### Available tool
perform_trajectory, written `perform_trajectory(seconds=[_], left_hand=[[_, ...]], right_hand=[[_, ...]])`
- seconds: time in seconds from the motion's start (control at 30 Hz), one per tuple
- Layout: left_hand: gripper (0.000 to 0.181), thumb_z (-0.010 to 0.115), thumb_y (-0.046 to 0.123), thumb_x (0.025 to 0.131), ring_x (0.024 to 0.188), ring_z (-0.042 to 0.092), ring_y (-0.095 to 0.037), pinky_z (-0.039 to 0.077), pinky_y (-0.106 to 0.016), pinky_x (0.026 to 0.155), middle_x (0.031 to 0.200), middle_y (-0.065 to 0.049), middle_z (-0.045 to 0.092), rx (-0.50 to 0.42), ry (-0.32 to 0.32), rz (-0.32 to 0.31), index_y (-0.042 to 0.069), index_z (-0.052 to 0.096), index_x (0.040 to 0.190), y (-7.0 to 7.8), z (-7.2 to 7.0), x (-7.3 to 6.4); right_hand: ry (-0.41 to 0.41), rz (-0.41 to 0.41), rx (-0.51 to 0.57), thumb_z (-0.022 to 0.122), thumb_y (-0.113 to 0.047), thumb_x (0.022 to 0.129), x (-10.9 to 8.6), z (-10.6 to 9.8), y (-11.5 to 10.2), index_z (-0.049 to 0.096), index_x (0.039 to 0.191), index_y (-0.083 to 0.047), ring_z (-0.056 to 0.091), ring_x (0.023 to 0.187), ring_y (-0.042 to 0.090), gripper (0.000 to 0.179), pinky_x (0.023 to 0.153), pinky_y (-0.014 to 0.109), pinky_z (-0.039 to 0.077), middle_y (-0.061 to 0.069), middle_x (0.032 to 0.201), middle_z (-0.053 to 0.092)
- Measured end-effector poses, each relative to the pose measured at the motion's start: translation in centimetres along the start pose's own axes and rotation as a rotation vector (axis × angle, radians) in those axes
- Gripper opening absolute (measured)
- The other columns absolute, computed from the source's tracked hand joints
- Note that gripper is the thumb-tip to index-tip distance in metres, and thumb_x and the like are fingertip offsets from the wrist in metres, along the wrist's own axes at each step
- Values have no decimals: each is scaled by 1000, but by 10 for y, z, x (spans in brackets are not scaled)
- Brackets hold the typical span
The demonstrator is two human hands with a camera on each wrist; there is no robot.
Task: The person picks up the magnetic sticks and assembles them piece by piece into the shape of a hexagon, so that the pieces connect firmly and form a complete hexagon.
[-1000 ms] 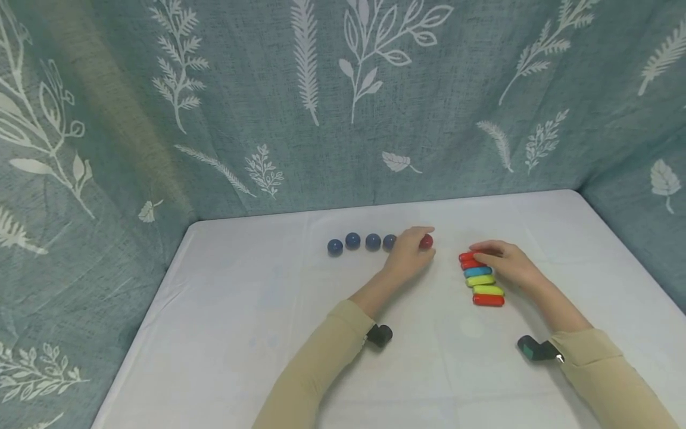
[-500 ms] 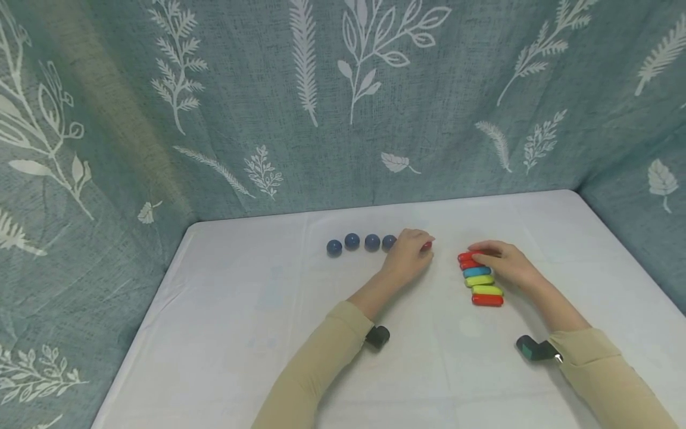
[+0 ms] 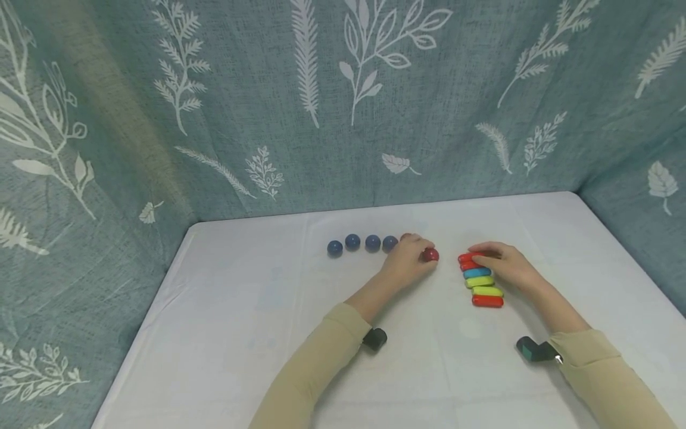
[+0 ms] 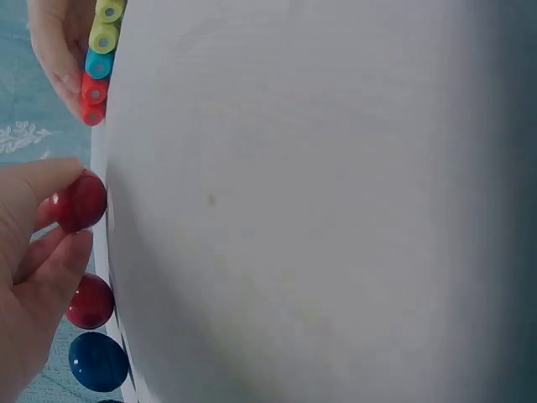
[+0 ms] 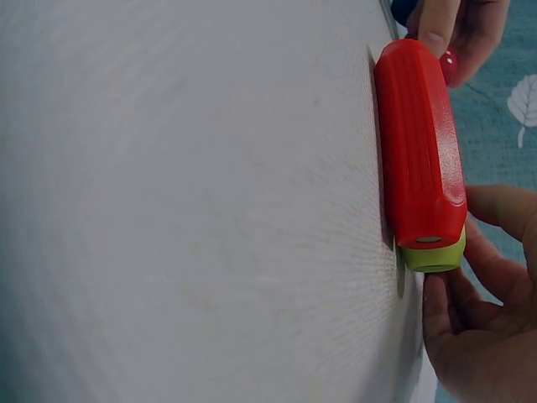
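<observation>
In the head view my left hand pinches a red ball between thumb and fingers. A second red ball lies just beside that hand in the left wrist view. Left of it several dark blue balls form a row. My right hand is at the far end of a column of coloured magnetic sticks, its thumb and forefinger around a red stick. A second red stick, a blue stick, two yellow-green sticks and a nearer red stick follow toward me.
White cloth covers the table. A green-blue leaf-patterned curtain hangs behind and at both sides. Dark wrist cameras stick out from both sleeves, close to the tabletop.
My left hand has drawn the red ball slightly toward me and to the right. The second red ball now peeks out behind that hand. The right hand stays by the sticks.
</observation>
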State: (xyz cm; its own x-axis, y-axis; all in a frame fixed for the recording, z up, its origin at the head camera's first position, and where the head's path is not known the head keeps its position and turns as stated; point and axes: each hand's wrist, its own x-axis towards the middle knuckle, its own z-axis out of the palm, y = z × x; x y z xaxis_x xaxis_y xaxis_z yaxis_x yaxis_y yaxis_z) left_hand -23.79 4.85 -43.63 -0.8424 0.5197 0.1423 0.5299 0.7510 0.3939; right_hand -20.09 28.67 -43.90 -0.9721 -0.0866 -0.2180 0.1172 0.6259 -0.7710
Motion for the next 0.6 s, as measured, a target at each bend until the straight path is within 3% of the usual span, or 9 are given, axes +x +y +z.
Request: perform_trajectory(seconds=[0.27,0.4,0.6], left_hand=[[31,74,24,87,92,59,-10,47,-19,80,99,2,65,-208,-58,-49,12,64,114,-4,0,-7],[35,74,23,86,100,61,-13,48,-21,86,105,1,66,-278,-74,-57,12,63,118,-7,-1,-13],[41,75,21,86,113,58,-18,42,-24,98,118,-5,66,-298,-76,20,9,64,123,-15,-5,-24]], right_hand=[[-5,9,-10,56,-32,99,2,2,3,50,137,-1,38,128,43,49,105,59,34,27,142,42],[-6,17,5,56,-30,99,1,3,0,50,137,0,40,127,43,49,104,57,35,27,141,44],[-15,28,1,55,-29,100,1,1,-3,49,137,0,41,126,42,48,105,56,35,27,140,45]])
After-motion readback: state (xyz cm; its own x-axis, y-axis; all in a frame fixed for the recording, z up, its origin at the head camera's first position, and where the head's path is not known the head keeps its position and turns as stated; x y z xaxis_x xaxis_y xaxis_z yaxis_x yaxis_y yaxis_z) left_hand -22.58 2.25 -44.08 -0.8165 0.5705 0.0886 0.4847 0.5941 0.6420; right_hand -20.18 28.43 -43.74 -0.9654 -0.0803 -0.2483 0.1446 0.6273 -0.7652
